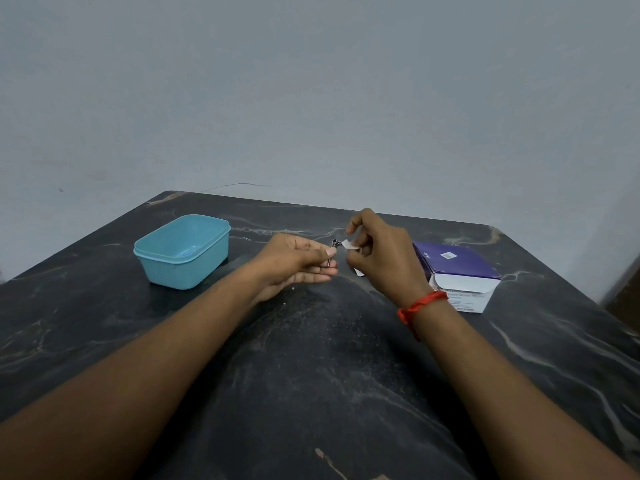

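Over veined dark stone table (311, 375), left hand (294, 261) pinches metal clip (333, 244), right hand (384, 259) pinches white pad (351, 244).

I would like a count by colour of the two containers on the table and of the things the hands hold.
Light blue: 1, the tub
Purple and white: 1, the box
White: 1, the pad, pinched by the right hand
Dark metal: 1, the small clip, held by the left hand
Total: 4
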